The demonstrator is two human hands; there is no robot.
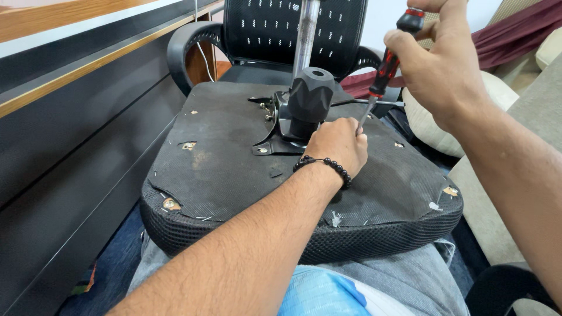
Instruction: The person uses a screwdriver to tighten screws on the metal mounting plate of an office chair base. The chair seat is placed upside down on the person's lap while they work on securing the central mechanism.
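An upturned chair seat (234,169) lies across the person's lap, its black metal bracket (281,131) partly hidden behind the left hand (336,143), whose fingers curl at the screwdriver tip. The right hand (442,64) has its fingers wrapped around the red-and-black screwdriver (387,64), held tilted above the bracket.

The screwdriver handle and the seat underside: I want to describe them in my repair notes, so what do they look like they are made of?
Screwdriver: the handle looks like moulded plastic or rubber, red and black, matt; the shaft is bright metal. The right hand grips the handle, and the left hand steadies the tip. Seat underside: thin black fabric, dusty, torn at the corners, apparently stapled; the side edge is black mesh.
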